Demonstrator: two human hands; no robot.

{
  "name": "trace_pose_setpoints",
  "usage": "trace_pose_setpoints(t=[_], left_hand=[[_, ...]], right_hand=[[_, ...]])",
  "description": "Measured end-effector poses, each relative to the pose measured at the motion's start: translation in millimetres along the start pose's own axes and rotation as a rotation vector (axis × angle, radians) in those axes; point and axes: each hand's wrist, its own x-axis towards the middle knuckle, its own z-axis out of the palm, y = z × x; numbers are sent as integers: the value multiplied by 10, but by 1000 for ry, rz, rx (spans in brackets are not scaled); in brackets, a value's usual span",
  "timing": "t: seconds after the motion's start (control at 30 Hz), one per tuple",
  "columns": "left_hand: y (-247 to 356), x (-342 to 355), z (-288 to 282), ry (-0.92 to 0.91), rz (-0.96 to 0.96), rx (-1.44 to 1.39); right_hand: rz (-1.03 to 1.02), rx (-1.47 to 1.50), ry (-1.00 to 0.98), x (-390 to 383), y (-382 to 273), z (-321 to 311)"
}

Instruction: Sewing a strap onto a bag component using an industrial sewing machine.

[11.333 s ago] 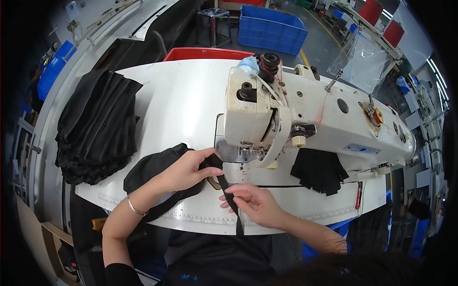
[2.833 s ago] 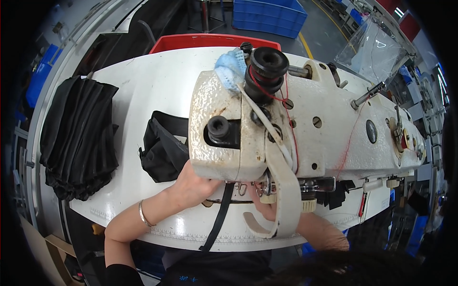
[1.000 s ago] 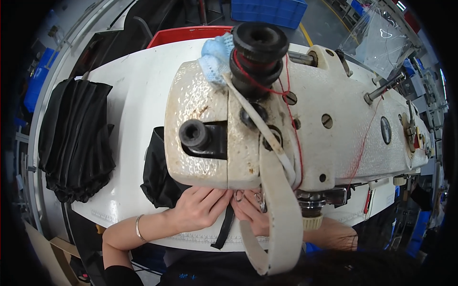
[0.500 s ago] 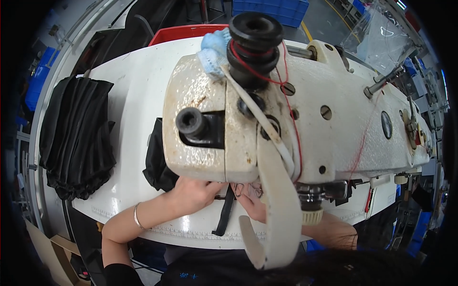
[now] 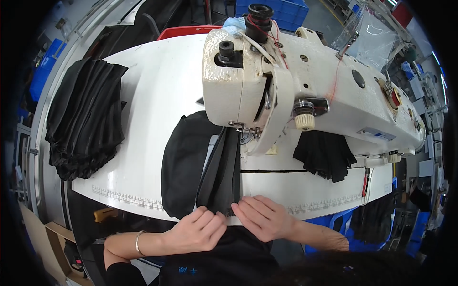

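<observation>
Head view: black fabric piece (image 5: 183, 164) lies on the white table (image 5: 148, 109), left of and partly below the head of the sewing machine (image 5: 324, 90); its right edge runs from beside the presser foot (image 5: 244, 133) to the near table edge. Left hand (image 5: 199, 231): fingers curled together, pinching the near end of the fabric. Right hand (image 5: 265, 220): thumb and fingertips closed on the near right corner, just beside the left. Whether the foot is down on the cloth: cannot tell.

Step in hand, judged: straightening and lining up the long edge at the needle area. Next move probably calls for even light tension, layers flat, edge kept parallel to the stitching line, fingers clear of the needle.

Nearby: stack of black pieces (image 5: 86, 119) at far left; smaller black pile (image 5: 325, 155) right, beneath the machine arm.
</observation>
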Motion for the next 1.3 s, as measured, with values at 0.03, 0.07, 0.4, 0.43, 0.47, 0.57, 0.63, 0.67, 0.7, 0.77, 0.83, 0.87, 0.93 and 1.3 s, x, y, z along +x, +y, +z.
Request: trace_pose_setpoints(t=[0.03,0.07,0.4,0.43,0.47,0.57,0.63,0.67,0.7,0.77,0.83,0.87,0.93,1.3], left_hand=[[41,-55,40,105,-81,15],[67,-98,83,210,-160,30],[16,-9,229,515,-445,-370],[-30,-43,192,469,-510,-541],[-114,-13,130,487,-584,-664],[-663,-156,-19,678,-977,-860],[-1142,-130,-103,730,-1165,-969],[-1286,-117,-137,668,-1031,-975],[-1243,-83,-224,580,-899,-780],[-990,53,-401,362,-536,-497],[-541,65,-357,228,-188,-215],[-309,60,-208,202,-57,-54],[-75,61,50,116,-37,19],[2,100,323,208,-126,-90]], right_hand=[[-2,-9,11,5,-15,-3],[-3,-13,11,13,-24,-7],[22,23,100,67,-56,-3],[25,39,84,67,-50,-11],[28,37,81,52,-43,-15],[8,89,-37,-40,-33,23],[-57,99,-157,-52,-41,17],[-50,97,-159,-60,-34,20],[-30,81,-152,-61,-34,22],[20,70,-158,-84,-81,26],[65,85,-154,-61,-97,13],[61,99,-149,-65,-113,35],[116,137,-127,-97,-146,28],[101,124,-148,-163,-97,38]])
